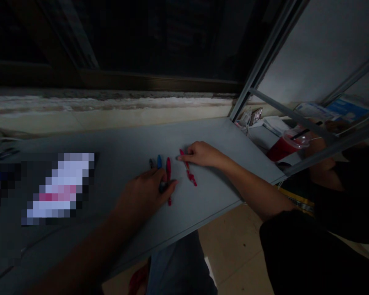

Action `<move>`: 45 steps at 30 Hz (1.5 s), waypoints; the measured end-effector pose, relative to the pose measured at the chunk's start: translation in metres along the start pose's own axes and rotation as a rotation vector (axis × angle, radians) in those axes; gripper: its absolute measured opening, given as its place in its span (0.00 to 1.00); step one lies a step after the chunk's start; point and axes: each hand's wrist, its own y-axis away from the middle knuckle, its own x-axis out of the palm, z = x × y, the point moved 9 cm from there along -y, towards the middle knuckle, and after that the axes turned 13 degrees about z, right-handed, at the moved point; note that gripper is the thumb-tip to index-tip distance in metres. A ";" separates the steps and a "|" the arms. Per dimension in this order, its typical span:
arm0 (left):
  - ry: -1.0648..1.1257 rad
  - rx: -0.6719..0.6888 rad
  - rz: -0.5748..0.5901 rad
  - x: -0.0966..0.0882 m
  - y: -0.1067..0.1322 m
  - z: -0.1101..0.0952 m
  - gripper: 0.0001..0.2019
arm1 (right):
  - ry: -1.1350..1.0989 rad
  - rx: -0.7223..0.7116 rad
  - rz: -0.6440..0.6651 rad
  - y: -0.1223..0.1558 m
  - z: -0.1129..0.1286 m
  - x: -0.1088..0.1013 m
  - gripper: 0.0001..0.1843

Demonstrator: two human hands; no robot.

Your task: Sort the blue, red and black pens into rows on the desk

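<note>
Several pens lie on a grey table (117, 139). My left hand (146, 192) rests over a row of three: a black pen (151, 163), a blue pen (159, 161) and a red pen (169, 172); its fingers curl over their lower ends. My right hand (201, 154) is closed in a pinch on the top end of another red pen (189, 173), which lies slanted just right of the row.
A blurred-out flat item (60, 186) lies on the table's left. Beyond the table's right edge are metal bars (283, 108), a red cup with lid and straw (284, 145), papers (276, 123), and another person's dark sleeve (356, 172). A window sill runs behind.
</note>
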 end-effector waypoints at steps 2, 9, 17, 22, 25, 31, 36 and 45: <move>-0.004 -0.061 0.057 0.004 -0.002 0.003 0.14 | 0.044 0.020 -0.040 -0.001 -0.002 0.000 0.26; -0.009 -0.382 0.295 0.008 0.001 0.017 0.12 | 0.064 -0.077 -0.099 0.006 0.013 -0.004 0.24; 0.333 -0.241 0.032 -0.011 0.006 0.022 0.14 | -0.325 -0.411 0.055 0.017 0.048 0.008 0.34; 0.403 0.047 0.000 -0.020 0.008 -0.005 0.13 | -0.617 -0.606 0.242 0.029 0.070 0.022 0.31; 0.362 0.071 -0.017 -0.023 0.009 -0.007 0.14 | -0.717 -0.603 0.262 0.027 0.069 0.027 0.31; 0.181 0.050 -0.055 -0.021 0.009 0.000 0.22 | -0.846 -0.554 0.211 0.019 0.062 0.025 0.36; 0.387 0.053 0.118 -0.008 0.004 0.001 0.22 | -0.868 -0.603 0.284 0.024 0.068 0.023 0.35; 0.543 -0.027 0.153 -0.009 0.001 0.007 0.21 | -0.671 -0.660 0.233 0.025 0.064 0.008 0.26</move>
